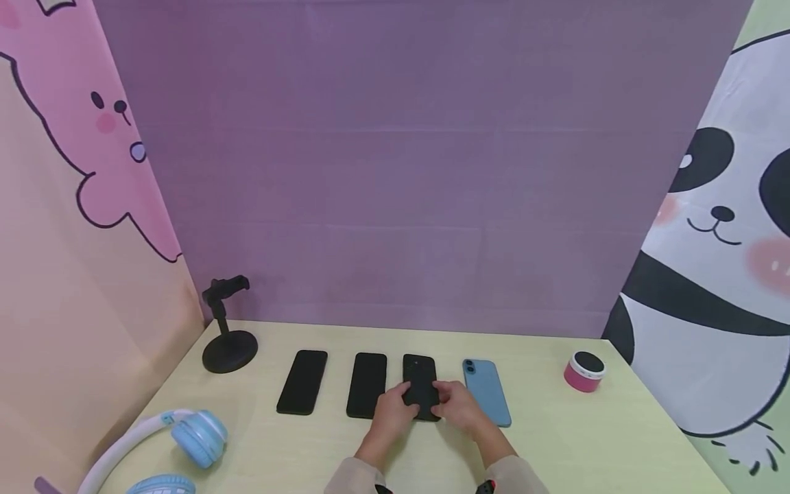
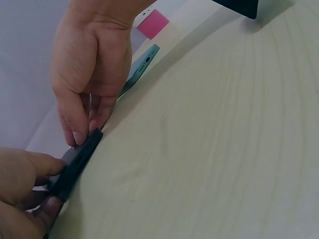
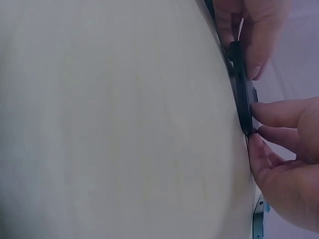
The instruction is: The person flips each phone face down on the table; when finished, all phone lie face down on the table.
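Observation:
Four phones lie in a row on the pale wooden table (image 1: 555, 439): two black ones (image 1: 302, 382) (image 1: 367, 384), a third black phone (image 1: 420, 374) and a blue phone (image 1: 487, 391). Both hands hold the third black phone at its near end. My left hand (image 1: 402, 403) pinches its left edge and my right hand (image 1: 446, 401) pinches its right edge. In the left wrist view the phone's dark edge (image 2: 75, 164) sits between my left hand (image 2: 52, 186) and the right hand's fingertips (image 2: 79, 135). In the right wrist view my right hand (image 3: 255, 122) grips the phone's thin edge (image 3: 241, 94).
A black phone stand (image 1: 228, 336) is at the back left. Blue and white headphones (image 1: 179, 439) lie at the front left. A pink round speaker (image 1: 584, 370) sits at the right. A purple backdrop and cartoon panels wall in the table.

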{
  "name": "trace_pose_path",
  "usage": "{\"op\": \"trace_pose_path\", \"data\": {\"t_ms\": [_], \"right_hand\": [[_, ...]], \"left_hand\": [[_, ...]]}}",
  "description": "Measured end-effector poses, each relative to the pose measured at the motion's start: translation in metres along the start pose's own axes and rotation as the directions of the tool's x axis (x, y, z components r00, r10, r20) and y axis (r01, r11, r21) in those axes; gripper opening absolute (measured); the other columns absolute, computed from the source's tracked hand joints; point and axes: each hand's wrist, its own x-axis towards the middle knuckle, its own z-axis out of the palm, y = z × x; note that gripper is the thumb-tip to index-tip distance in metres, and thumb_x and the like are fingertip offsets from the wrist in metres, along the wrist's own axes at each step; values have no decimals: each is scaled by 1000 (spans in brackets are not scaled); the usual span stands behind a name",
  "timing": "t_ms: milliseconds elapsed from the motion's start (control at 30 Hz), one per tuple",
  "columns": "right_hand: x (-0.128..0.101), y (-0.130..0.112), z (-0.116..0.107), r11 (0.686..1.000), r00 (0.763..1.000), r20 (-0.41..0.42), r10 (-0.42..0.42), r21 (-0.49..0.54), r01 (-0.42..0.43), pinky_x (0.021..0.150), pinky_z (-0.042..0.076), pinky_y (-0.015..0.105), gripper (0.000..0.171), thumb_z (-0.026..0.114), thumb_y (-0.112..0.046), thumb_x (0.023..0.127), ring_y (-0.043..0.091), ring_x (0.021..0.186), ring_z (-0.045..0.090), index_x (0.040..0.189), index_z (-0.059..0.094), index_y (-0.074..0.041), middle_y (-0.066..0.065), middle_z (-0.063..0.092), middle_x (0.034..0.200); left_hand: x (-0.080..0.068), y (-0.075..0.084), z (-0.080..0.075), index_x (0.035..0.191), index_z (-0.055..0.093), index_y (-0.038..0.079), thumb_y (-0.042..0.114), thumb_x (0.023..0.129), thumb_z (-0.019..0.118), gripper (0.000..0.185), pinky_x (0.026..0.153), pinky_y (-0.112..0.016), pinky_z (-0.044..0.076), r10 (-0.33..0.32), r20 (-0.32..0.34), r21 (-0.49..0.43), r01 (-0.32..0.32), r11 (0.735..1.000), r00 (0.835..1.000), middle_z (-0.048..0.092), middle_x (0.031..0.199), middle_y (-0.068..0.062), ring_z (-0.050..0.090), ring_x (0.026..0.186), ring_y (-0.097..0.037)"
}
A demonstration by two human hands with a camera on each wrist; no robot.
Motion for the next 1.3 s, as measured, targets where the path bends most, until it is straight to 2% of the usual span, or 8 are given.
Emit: {"op": "trace_pose_path", "data": {"t_ms": [200,433,867,1300], "right_hand": [[-2,-1,-3,997,999,-3,50,55,-49,88,48,50,53,68,8,83,42,109,54,133,51,12,28,56,121],[1,3,-2,997,998,-17,66,37,-65,89,47,51,53,68,9,83,42,109,53,133,50,12,28,56,121],[-3,1,0,997,997,-9,75,15,-74,89,47,49,54,70,3,84,39,108,54,134,50,11,26,56,121],[-3,3,3,993,995,-44,91,86,-87,88,48,45,51,70,4,83,36,107,53,131,54,8,23,56,118]], "left_hand": [[1,-2,7,122,63,-7,5,80,76,45,95,-51,43,50,-42,-7,-51,999,998,56,121,-24,53,114,-44],[1,-2,10,122,62,-8,5,81,75,45,93,-50,45,65,-52,18,-64,998,997,56,113,-19,54,109,-40],[-2,-5,12,124,60,-9,6,84,73,45,95,-51,43,7,-28,-8,-8,1000,1000,50,118,-18,48,114,-39],[0,-2,13,122,61,-8,4,84,73,42,94,-52,44,-49,-47,-35,48,998,998,49,117,-17,46,114,-38]]}}
